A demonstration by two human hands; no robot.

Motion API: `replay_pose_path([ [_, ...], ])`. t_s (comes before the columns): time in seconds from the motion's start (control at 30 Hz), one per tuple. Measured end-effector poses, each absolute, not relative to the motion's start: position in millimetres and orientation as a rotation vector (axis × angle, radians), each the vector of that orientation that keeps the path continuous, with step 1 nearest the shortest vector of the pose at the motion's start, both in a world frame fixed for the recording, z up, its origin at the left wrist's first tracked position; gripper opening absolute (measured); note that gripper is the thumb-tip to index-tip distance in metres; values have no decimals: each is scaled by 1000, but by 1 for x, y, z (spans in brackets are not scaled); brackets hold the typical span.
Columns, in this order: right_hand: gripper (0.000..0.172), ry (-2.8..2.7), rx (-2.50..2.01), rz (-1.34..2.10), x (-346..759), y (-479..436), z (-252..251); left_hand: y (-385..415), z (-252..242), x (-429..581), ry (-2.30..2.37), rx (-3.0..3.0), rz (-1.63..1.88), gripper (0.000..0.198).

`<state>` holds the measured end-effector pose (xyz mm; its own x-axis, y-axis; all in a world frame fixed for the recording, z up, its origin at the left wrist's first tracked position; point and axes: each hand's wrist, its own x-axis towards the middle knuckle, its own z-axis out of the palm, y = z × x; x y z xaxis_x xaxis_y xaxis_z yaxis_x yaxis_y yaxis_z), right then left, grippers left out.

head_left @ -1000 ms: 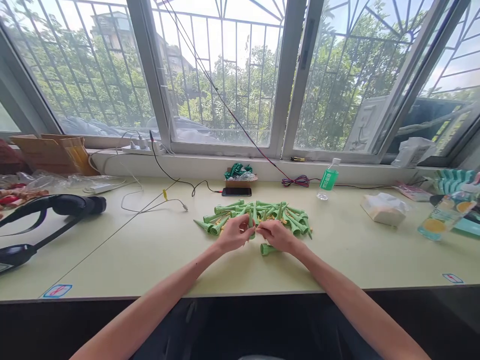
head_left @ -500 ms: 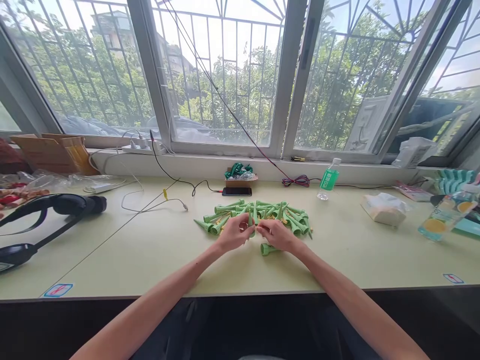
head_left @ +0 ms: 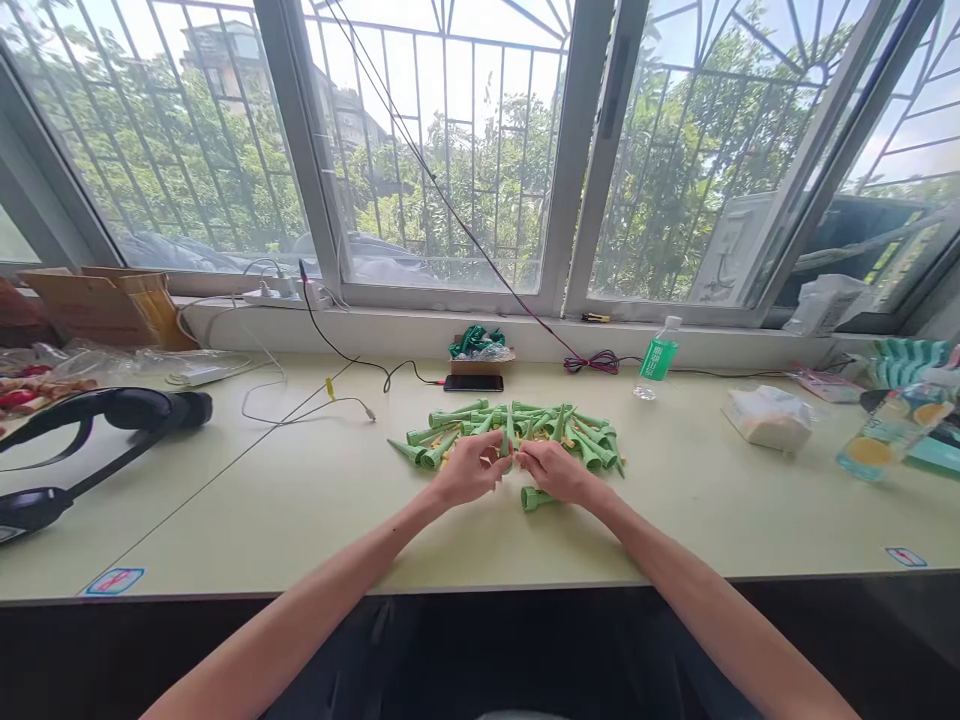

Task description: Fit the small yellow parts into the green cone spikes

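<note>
My left hand (head_left: 471, 470) is closed around a green plastic spike (head_left: 505, 445), its pointed end up. Close beside it my right hand (head_left: 553, 470) is pinched at the spike's lower part; what the fingertips hold, if anything, is too small to make out. Behind both hands lies a pile of similar green spikes (head_left: 594, 450) with wide collared ends, small yellowish pieces scattered among them. One loose green spike (head_left: 534, 498) rests on the table under my right hand, its far part hidden by that hand.
On the table (head_left: 300, 520) a black phone (head_left: 473, 383) lies before a small box (head_left: 480, 366). A bottle (head_left: 657, 360) and tissue pack (head_left: 768, 418) stand right; a black headset (head_left: 127, 410) lies left. Cables (head_left: 322, 400) run along the back left.
Both hands stay almost in place. The spike in my left hand has shifted very slightly to the right, and my right fingertips have moved a little.
</note>
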<state>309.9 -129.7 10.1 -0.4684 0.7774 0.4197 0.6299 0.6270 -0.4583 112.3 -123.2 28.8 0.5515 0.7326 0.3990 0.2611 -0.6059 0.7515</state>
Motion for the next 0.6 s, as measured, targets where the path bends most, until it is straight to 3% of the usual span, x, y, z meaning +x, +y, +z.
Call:
replay_pose_path([
  [0.23, 31, -2198, -1083, 327, 309, -131, 12, -122, 29, 113, 860, 2100, 994, 15],
  [0.4, 11, -2147, -1025, 453, 307, -136, 18, -118, 28, 113, 851, 1967, 1017, 25],
  [0.6, 16, -2114, -1015, 493, 307, -136, 18, -113, 24, 113, 822, 1855, 1014, 28],
])
